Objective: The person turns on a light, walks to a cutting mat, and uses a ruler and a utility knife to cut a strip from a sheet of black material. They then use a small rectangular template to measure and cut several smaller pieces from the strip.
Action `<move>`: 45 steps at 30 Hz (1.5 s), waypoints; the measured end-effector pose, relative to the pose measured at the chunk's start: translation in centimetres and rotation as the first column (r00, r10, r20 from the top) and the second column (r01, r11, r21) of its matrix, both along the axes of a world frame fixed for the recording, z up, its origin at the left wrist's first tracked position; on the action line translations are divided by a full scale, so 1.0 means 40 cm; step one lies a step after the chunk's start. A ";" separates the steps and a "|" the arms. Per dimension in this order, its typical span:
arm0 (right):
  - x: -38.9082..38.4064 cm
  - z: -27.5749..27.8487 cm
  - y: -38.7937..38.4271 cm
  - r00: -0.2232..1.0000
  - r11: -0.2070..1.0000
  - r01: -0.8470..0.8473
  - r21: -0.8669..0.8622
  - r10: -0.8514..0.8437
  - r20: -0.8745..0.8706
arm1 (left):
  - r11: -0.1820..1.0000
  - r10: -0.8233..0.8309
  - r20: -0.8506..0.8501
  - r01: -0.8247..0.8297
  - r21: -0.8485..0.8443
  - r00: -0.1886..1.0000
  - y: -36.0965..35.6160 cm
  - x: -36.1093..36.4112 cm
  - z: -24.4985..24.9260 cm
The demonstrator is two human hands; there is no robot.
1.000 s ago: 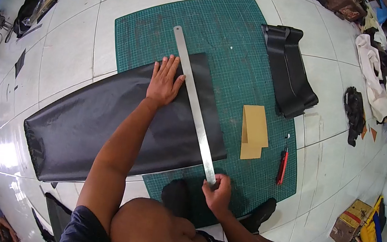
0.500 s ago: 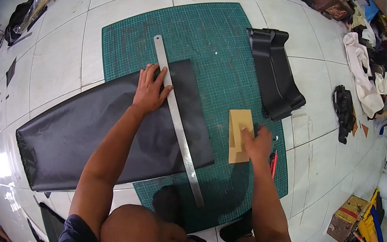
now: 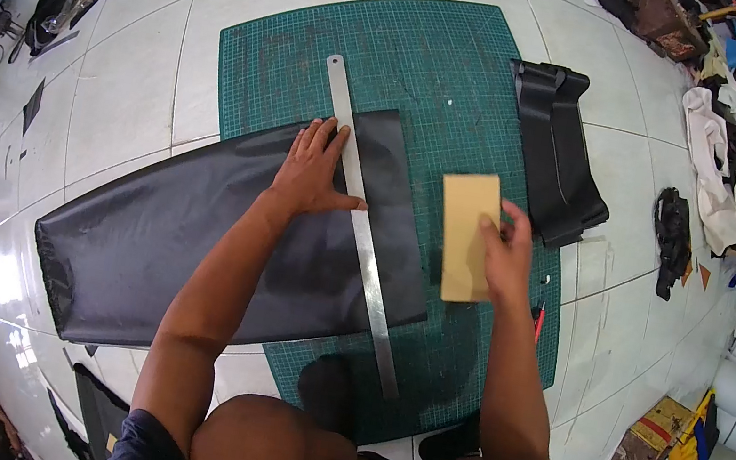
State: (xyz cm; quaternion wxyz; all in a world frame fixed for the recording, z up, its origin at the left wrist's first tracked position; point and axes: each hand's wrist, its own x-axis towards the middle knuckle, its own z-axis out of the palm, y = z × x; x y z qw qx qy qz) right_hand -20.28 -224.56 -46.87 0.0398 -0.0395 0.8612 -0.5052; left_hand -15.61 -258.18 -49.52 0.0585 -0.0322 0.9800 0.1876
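Head view: pinched a flat, matte tan rectangular card (image 3: 460, 253) at one long edge over the green mat (image 3: 450, 61), right hand (image 3: 510, 259) partly closed, thumb on its face. With left hand (image 3: 308, 173) spread open, touched the straight, shiny metal ruler (image 3: 367, 259) lying across the smooth, faintly creased black sheet (image 3: 147, 245).

The cutting mat (image 3: 466, 83) lies on the floor (image 3: 127, 94). On the mat, from left to right: the sheet (image 3: 195, 242), overhanging the mat's left edge, with the ruler (image 3: 366, 254) across it; the card (image 3: 461, 244); the folded piece (image 3: 558, 158), overhanging the right edge.
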 end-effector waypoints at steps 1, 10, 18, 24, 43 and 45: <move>-0.020 0.017 -0.050 0.993 1.000 -0.007 -0.003 0.007 0.121 | 1.000 -0.012 0.017 0.012 -0.013 1.000 0.000 -0.003 0.001; -0.141 0.004 -0.383 0.885 0.976 -0.154 0.157 0.065 0.461 | 0.997 0.016 0.032 -0.013 -0.080 0.999 0.024 -0.006 -0.010; -0.119 -0.048 -0.402 0.927 0.976 -0.160 0.148 0.097 0.362 | 0.999 -0.031 0.014 0.030 0.022 0.999 -0.014 0.007 0.000; -0.123 -0.048 -0.394 0.923 0.966 -0.202 0.160 0.134 0.360 | 0.995 -0.071 0.086 0.065 0.077 0.994 -0.039 0.004 0.011; -0.135 -0.080 -0.392 0.910 0.954 -0.226 0.197 0.135 0.392 | 0.996 -0.070 0.053 0.067 0.052 0.996 -0.033 0.001 0.010; -0.136 -0.073 -0.391 0.902 0.951 -0.239 0.199 0.141 0.408 | 0.997 -0.070 0.059 0.068 0.039 0.996 -0.031 0.000 0.010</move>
